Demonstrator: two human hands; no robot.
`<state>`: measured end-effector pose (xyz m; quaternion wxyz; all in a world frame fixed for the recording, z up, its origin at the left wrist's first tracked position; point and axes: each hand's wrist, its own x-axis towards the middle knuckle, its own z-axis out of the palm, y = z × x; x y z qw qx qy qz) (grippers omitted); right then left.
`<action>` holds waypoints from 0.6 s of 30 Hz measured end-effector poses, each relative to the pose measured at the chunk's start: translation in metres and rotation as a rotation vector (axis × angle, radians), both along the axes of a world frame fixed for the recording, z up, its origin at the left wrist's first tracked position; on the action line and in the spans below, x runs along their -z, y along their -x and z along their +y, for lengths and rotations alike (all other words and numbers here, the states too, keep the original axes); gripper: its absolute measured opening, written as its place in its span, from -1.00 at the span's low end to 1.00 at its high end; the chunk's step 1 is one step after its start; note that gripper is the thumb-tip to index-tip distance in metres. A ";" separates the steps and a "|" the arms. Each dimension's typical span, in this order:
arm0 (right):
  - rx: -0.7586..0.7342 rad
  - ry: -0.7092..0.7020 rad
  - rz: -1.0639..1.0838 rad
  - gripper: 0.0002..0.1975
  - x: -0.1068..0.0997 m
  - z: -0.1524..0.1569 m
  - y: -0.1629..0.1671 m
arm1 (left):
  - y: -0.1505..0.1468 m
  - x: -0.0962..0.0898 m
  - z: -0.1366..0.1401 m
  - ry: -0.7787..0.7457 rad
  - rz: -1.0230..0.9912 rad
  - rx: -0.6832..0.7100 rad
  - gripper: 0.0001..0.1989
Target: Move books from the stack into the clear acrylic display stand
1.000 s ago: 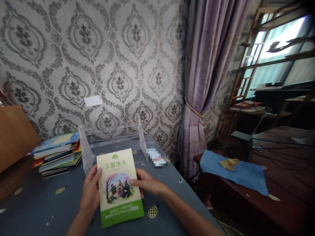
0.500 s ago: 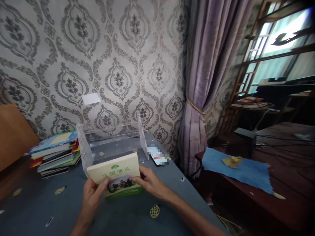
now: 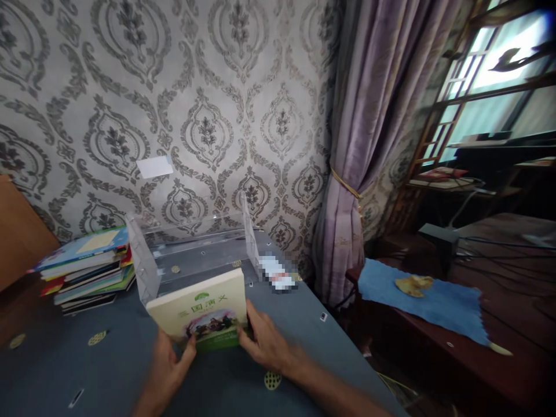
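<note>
A thick book (image 3: 208,298) with a cream and green cover, Chinese title characters and a picture of figures is held tilted above the grey-blue tabletop (image 3: 226,388). My left hand (image 3: 171,362) grips its lower left side, thumb on the front cover. Its right edge is gripped by my right hand (image 3: 263,341), thumb also on the cover and the other fingers partly hidden behind. Just beyond the book stands a clear plastic rack (image 3: 145,266) with upright side panels, its front partly covered by the book.
Left of the rack lies a stack of books (image 3: 93,266). A pixelated flat item (image 3: 278,275) rests to its right. Patterned wallpaper (image 3: 208,127) rises behind. Across a gap on the right, a blue cloth (image 3: 425,298) with a yellowish object (image 3: 412,285) covers part of a dark red table (image 3: 456,370).
Both hands have slid slightly lower on the book, and the cover now shows more fully. The view has shifted a little, moving the book stack leftward.
</note>
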<state>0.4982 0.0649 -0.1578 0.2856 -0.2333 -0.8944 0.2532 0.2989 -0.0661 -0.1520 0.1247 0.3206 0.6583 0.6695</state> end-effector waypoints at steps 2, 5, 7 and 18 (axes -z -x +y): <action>0.036 -0.059 0.042 -0.68 0.006 -0.001 0.002 | 0.002 0.005 -0.001 0.025 0.092 -0.034 -0.54; 0.062 -0.116 0.089 -0.69 0.010 -0.003 0.005 | 0.003 0.012 -0.002 0.081 0.244 -0.093 -0.62; 0.053 -0.097 0.094 -0.73 0.007 -0.003 0.006 | 0.004 0.014 -0.003 0.125 0.322 -0.119 -0.61; -0.020 0.020 0.092 -0.83 -0.011 -0.005 0.003 | 0.009 -0.005 -0.006 0.254 0.489 -0.055 -0.53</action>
